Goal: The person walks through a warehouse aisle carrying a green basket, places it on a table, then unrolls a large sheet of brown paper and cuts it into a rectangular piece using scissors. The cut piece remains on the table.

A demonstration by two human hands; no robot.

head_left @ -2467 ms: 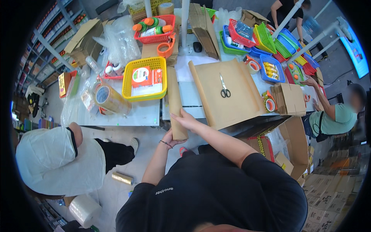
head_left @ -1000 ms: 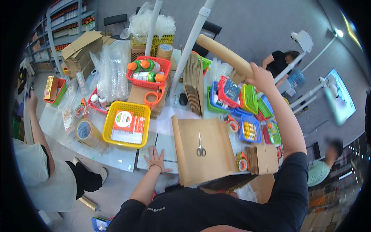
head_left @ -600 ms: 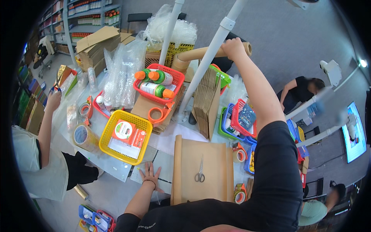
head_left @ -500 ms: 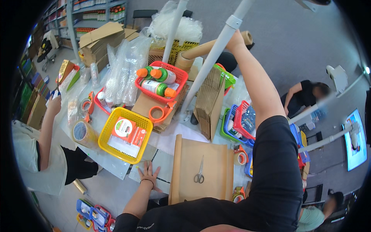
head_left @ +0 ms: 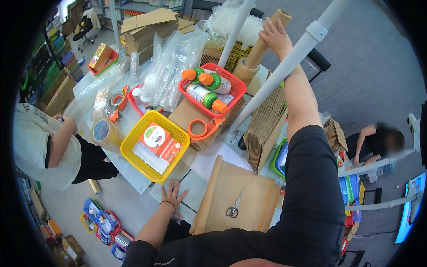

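Note:
At the far side of the table, my right hand (head_left: 276,39) lies around the upper part of a long brown paper roll (head_left: 259,50), its fingers bent across it. The roll leans, its lower end at a shorter, wider brown roll (head_left: 245,71). My left hand (head_left: 173,196) rests palm down on the table, fingers spread, holding nothing. Just beyond it stands a yellow basket (head_left: 129,156) with an orange-and-white packet (head_left: 161,141) inside. Between my arms lies a sheet of brown paper (head_left: 249,187), its left edge curled up, with scissors (head_left: 234,208) on top.
A red basket (head_left: 240,89) of green bottles with orange caps sits on cardboard. Near it are a tape dispenser (head_left: 198,129), bubble wrap (head_left: 175,71) and folded cartons (head_left: 267,129). A white pole (head_left: 284,73) crosses before my right forearm. Another person (head_left: 49,142) stands at left.
The long paper roll has swung from lying aslant to more upright, with my right hand on it. My view has shifted right. My left hand stays on the table; the person at left has lowered an arm.

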